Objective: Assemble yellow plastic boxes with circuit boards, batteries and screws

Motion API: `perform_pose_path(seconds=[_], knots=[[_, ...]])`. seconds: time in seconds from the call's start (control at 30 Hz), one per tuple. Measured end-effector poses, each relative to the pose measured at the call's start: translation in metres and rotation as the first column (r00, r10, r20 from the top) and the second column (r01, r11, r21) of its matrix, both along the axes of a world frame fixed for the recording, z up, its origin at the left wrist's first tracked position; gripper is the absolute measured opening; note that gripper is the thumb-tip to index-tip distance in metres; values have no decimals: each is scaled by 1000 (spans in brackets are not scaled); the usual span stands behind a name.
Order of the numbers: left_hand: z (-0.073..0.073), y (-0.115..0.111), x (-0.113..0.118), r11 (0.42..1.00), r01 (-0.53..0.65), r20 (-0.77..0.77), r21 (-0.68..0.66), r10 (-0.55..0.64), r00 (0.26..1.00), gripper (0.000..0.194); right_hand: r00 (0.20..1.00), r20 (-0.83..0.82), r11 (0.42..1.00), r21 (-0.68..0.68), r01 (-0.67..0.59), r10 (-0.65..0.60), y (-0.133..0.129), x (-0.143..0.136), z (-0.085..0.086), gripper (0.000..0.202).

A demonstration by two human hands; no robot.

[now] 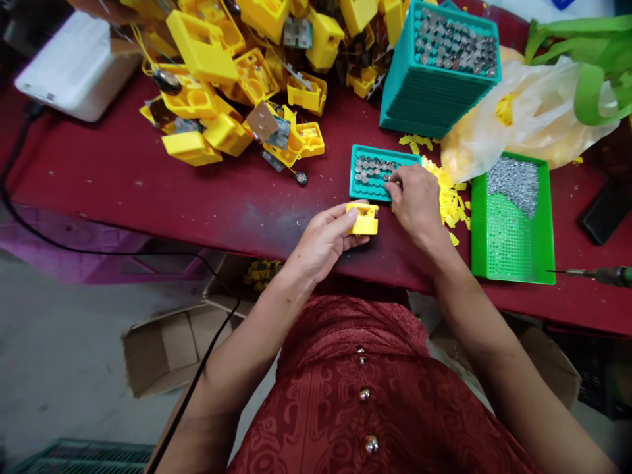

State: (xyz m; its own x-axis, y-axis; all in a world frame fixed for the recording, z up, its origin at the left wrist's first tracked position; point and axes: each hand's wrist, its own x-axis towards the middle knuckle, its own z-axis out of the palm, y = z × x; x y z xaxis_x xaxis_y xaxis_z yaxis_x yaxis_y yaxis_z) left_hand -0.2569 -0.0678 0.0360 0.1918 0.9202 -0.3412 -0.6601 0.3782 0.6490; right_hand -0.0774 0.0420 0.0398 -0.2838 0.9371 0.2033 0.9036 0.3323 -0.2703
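Note:
My left hand [323, 240] grips a small yellow plastic housing [364, 220] above the table's front edge, thumb on its face. Just right of it, my right hand [419, 197] reaches over a small teal tray [358, 191], its fingers bent down at the tray's right side. Small round metal button cells [368, 170] lie in rows in that tray. The fingertips are pressed together there, and whatever they pinch is too small or hidden to name. Loose yellow plastic pieces [451, 201] lie on the table behind the right hand, partly covered by it.
Yellow housings with wires and circuit boards [232, 85] are heaped at the back left. A tall stack of teal trays [424, 92] stands behind. To the right are a green basket [546, 224] of metal screws, a screwdriver [609, 275], a plastic bag [533, 105] and a dark phone-like object [606, 212].

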Motion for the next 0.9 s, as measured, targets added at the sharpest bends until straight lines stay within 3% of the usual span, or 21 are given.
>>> perform_pose_path(seconds=[0.17,0.23,0.33,0.43,0.53,0.63,0.73,0.9], knots=[[-2,1,1,1000,-19,9,-17,19,1000,25,998,-58,983,-184,9,-20,3,-2,21,8],[-3,1,3,999,-32,21,-27,33,999,25,981,-193,980,-198,-3,-36,-8,-7,31,6],[-5,2,5,998,-53,32,-23,54,998,26,890,-455,959,-263,-108,-24,-34,-17,40,8],[-5,1,7,997,-74,14,-1,74,997,27,822,-567,925,-340,-170,-57,-58,-29,41,14],[-5,-1,8,996,-94,3,13,94,996,28,825,-556,946,-310,-90,-104,-69,-38,38,12],[-5,-2,7,995,-103,0,13,103,995,29,810,-579,962,-263,-72,-97,-70,-38,37,11],[-6,-3,6,996,-94,-2,-7,94,996,28,705,-697,950,-291,-110,-132,-65,-25,39,22],[-7,-2,6,997,-81,21,-12,81,996,29,603,-774,878,-410,-246,-193,-59,-5,41,33]])
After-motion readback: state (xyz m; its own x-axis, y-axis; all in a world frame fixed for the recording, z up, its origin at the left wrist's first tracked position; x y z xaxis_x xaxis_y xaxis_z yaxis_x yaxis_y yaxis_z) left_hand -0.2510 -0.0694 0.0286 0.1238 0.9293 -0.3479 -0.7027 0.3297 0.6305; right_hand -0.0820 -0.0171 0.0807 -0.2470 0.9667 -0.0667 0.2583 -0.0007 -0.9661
